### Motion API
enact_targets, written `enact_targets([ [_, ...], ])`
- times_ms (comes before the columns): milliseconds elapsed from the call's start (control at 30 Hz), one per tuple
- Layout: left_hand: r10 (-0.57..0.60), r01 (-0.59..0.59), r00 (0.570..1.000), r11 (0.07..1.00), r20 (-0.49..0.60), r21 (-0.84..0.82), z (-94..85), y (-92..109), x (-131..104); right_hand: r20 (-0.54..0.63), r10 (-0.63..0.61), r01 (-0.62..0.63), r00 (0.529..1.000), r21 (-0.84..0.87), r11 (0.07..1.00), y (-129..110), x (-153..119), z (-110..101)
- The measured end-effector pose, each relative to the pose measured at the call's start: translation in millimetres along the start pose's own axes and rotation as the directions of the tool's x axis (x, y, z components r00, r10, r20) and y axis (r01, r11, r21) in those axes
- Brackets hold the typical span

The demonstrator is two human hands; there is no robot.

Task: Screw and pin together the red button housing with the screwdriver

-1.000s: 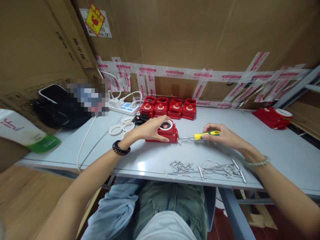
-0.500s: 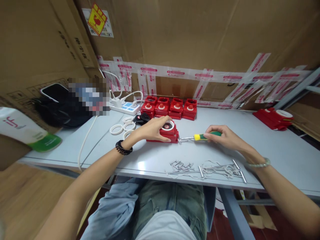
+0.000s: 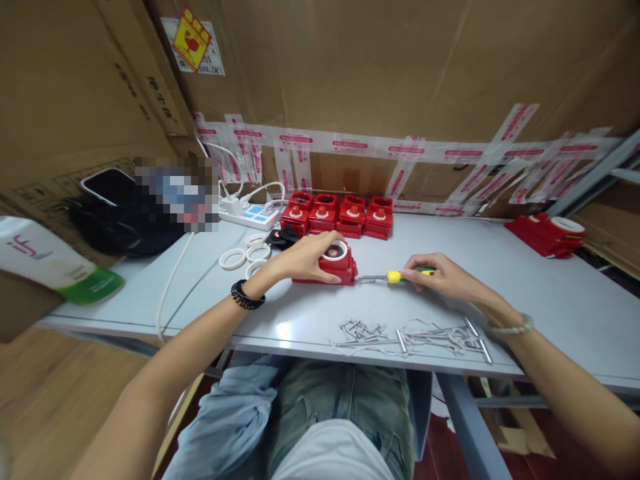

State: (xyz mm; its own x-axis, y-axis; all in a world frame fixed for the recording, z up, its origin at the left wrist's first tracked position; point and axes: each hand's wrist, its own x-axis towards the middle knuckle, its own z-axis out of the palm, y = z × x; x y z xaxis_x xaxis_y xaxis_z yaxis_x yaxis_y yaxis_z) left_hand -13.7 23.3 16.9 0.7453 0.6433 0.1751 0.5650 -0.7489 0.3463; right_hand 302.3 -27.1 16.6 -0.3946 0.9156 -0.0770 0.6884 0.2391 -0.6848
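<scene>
My red housing (image 3: 334, 269) with its white ring lies flat before the row of red units (image 3: 338, 215); my yellow-green screwdriver (image 3: 395, 276) lies level, tip at its right side.

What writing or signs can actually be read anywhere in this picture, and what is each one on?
Nothing reads clearly.
Yellow and red diamond sticker on the cardboard wall: a red symbol, text too small.
Red and white tape: repeated red print, blurred.
White and green pouch: pink logo, unreadable.
Cardboard at left: dark print, skewed, illegible.
</scene>
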Motion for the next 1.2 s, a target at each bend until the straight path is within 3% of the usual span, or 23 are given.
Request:
enact_targets([
  [200, 0.022, -0.010, 0.998, 0.973, -0.054, 0.229, -1.0, 12.7, -2.2, -0.094, -0.018, 0.013, 0.995, -0.049, 0.999, 3.5, 2.9, 6.8],
  [400, 0.178, -0.185, 0.983, 0.907, 0.054, 0.378, 3.1, 30.0, 2.1, 0.003, -0.049, 0.049, 0.999, -0.012, 0.999, 5.8, 1.1, -0.2],
  [700, 0.132, -0.191, 0.978, 0.886, 0.165, 0.423, 0.7, 42.5, 5.5, 0.028, -0.070, 0.072, 0.997, -0.081, 0.994, 3.8, 0.6, -4.7],
  [900, 0.134, -0.197, 0.977, 0.868, 0.167, 0.456, 2.6, 45.3, 6.9, 0.030, -0.022, 0.025, 0.999, -0.096, 0.995, -2.0, 0.4, -3.1],
  [1100, 0.141, -0.193, 0.979, 0.874, 0.147, 0.446, 4.2, 43.5, 8.0, -0.087, -0.078, 0.080, 0.993, 0.021, 0.997, 0.3, 1.3, 0.4],
  [1200, 0.138, -0.190, 0.979, 0.878, 0.147, 0.440, 3.5, 43.6, 7.8, -0.060, -0.103, 0.105, 0.993, 0.031, 0.994, 2.0, 1.5, 0.3],
])
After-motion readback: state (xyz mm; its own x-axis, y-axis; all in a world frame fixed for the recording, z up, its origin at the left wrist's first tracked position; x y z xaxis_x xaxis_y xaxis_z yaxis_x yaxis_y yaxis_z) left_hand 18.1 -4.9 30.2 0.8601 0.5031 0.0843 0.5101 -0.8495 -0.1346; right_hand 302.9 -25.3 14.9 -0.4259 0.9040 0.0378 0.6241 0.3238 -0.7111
